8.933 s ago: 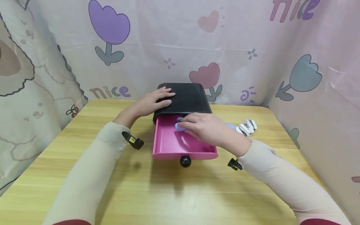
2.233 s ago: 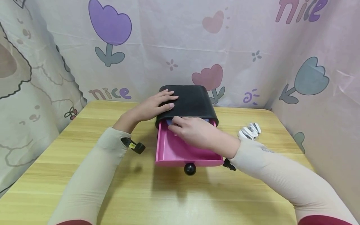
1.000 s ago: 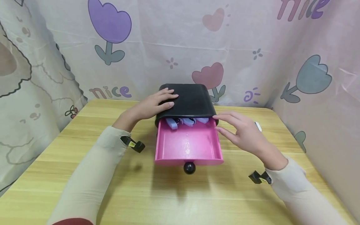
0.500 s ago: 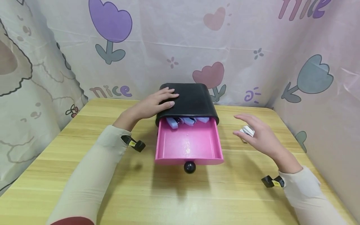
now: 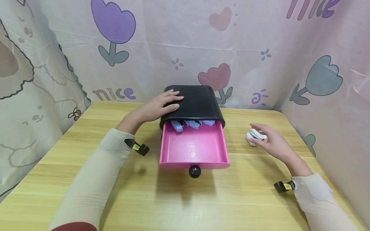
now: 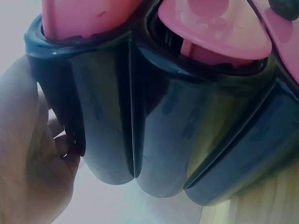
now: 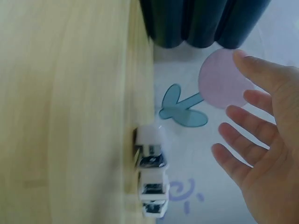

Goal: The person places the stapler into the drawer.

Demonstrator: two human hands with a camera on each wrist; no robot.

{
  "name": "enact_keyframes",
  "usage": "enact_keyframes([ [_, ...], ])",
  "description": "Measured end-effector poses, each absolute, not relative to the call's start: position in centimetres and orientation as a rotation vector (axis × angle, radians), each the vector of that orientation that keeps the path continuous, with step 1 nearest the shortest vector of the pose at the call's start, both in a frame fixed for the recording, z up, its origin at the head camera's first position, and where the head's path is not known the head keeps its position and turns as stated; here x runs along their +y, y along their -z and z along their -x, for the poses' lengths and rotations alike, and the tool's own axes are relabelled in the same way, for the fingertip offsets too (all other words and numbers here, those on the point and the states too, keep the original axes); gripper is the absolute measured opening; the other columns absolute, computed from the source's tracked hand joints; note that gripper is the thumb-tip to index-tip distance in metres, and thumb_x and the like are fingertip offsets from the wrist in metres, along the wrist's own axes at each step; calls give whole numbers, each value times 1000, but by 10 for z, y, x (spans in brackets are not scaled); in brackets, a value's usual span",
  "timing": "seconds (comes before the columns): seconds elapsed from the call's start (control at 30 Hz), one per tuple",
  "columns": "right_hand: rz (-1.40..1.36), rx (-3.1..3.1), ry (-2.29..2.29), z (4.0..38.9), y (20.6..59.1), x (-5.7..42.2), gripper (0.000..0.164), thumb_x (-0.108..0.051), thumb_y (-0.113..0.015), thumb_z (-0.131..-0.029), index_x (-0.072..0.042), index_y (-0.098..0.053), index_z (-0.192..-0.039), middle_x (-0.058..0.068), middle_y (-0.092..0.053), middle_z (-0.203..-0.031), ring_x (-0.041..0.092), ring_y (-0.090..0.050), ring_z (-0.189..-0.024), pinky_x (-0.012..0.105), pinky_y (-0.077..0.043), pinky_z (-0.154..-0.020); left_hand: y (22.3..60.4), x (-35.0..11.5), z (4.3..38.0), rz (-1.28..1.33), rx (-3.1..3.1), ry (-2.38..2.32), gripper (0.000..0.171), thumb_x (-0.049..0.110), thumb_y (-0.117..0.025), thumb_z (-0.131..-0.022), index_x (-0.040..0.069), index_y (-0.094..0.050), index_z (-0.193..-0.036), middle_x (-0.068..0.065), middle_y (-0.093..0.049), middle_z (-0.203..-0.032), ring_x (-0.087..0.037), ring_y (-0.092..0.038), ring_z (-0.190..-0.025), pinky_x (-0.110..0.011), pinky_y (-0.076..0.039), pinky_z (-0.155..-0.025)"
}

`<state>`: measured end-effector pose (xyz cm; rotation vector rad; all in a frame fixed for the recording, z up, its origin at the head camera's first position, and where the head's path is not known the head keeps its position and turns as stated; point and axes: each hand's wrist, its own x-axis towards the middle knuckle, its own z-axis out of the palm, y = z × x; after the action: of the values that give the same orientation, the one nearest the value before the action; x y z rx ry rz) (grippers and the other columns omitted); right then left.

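My left hand [image 5: 157, 107] rests with extended fingers on the black top of a small drawer cabinet [image 5: 200, 102]. In the left wrist view that hand lies along the cabinet's side, by its pink drawer fronts [image 6: 215, 25]. The top pink drawer [image 5: 192, 146] is pulled out, its black round knob [image 5: 195, 171] facing me. Several light-blue small objects with metal parts [image 5: 177, 126] lie at its back, partly under the cabinet's edge. My right hand [image 5: 276, 144] is at several white small objects with metal parts [image 5: 254, 136], thumb and fingers spread; the right wrist view shows its fingers apart from them.
The wooden table [image 5: 185, 205] ends at a patterned curtain [image 5: 162, 54] behind the cabinet, with more curtain on both sides. Each wrist carries a small black camera mount [image 5: 284, 186]. The cabinet stands near the table's back edge.
Light-blue objects now lie at the drawer's back; earlier my right hand was placing them there. It has since left the drawer and moved right to the white objects. My left hand stays.
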<state>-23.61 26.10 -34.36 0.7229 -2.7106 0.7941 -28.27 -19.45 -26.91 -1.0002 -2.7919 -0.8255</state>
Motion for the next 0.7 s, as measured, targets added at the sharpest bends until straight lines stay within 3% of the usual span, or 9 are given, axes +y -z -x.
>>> enact_keyframes([
  [0.23,-680,-2782,-785,244,355,271,58,-25,-70,-92,-2,-50,-141,26,-48,-141,46,-57,-111,61,-40,-93,271,-196,282,996,-2792,821,51,43,-47,-102,22,-47,-148,-3,-27,-159,-22,-8,-149,-51,-11,-117],
  [0.43,-652,-2842,-753,249,363,276,57,-26,-71,-91,-2,-52,-139,26,-56,-132,41,-61,-104,58,-44,-88,271,-195,281,1000,-2795,834,51,43,-47,-102,22,-47,-148,-3,-27,-159,-21,-7,-149,-52,-11,-117],
  [0.7,-606,-2917,-672,250,368,278,59,-38,-67,-93,-4,-52,-139,28,-59,-127,48,-57,-110,64,-40,-91,270,-194,281,1004,-2790,844,51,43,-46,-102,23,-46,-148,-1,-26,-160,-20,-6,-149,-53,-11,-117],
])
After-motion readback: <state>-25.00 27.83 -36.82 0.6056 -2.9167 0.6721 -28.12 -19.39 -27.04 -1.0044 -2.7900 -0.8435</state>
